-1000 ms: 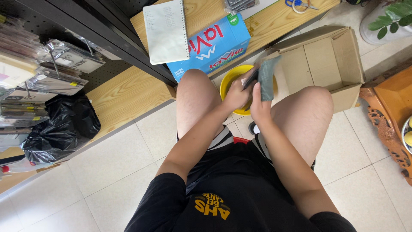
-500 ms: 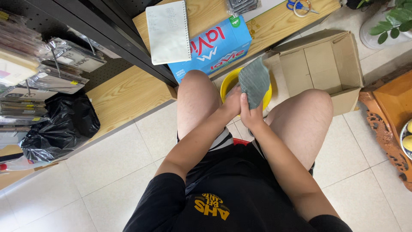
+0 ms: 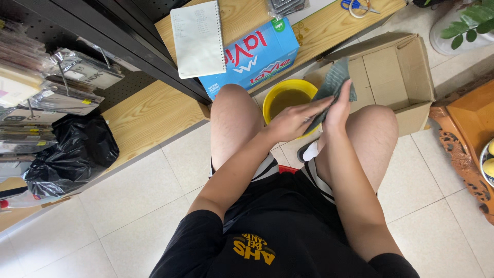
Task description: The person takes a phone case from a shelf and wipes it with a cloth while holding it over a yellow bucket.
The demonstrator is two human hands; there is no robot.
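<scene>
Grey cloth sits pressed between the left hand and right hand, both grasping it flat just above the yellow basin — right of the near knee. It looks soft, limp, probably wet and light — best gripped along its edges.

Yellow bucket was partly hidden behind left hand and knee. Grey cloth partly covered by right hand. Scissors and plant pot cut off at frame edge.
</scene>
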